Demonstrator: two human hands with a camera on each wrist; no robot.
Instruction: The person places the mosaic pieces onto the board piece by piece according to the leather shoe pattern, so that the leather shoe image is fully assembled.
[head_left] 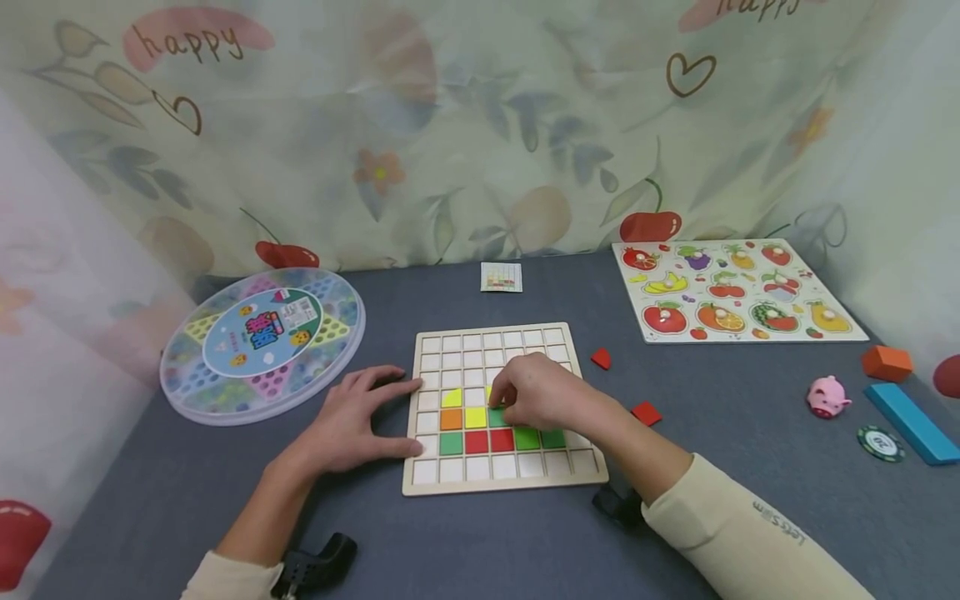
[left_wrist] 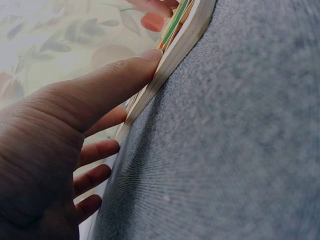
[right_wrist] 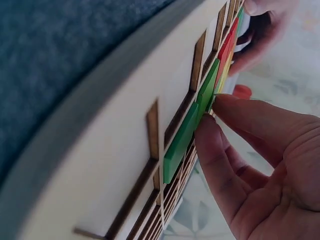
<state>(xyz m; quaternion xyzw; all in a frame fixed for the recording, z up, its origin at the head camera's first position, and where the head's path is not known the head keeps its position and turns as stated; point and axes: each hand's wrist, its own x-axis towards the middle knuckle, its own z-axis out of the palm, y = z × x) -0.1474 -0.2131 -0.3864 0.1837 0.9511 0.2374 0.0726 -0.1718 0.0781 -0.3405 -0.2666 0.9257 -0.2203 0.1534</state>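
A square wooden grid board (head_left: 504,487) lies on the table, with white cells and several coloured tiles set in them. Along one row run green, red (head_left: 476,442) and green (head_left: 552,438) tiles; above it are an orange tile (head_left: 451,419) and yellow tiles (head_left: 476,417). My right hand (head_left: 542,392) reaches over the board, thumb and index finger pinching a green tile (head_left: 497,417) beside the yellow one. Its fingers partly hide the cells behind. Spread along the board's left edge, my left hand (head_left: 352,421) touches it with thumb (left_wrist: 135,67) and index fingertip.
Two red pieces (head_left: 602,358) (head_left: 647,413) lie right of the board. Behind it sits a small pattern card (head_left: 501,277). A round game box (head_left: 262,408) is at left; a fruit puzzle board (head_left: 738,292), pig figure (head_left: 827,397), poker chip (head_left: 881,443) and blocks (head_left: 887,363) are at right.
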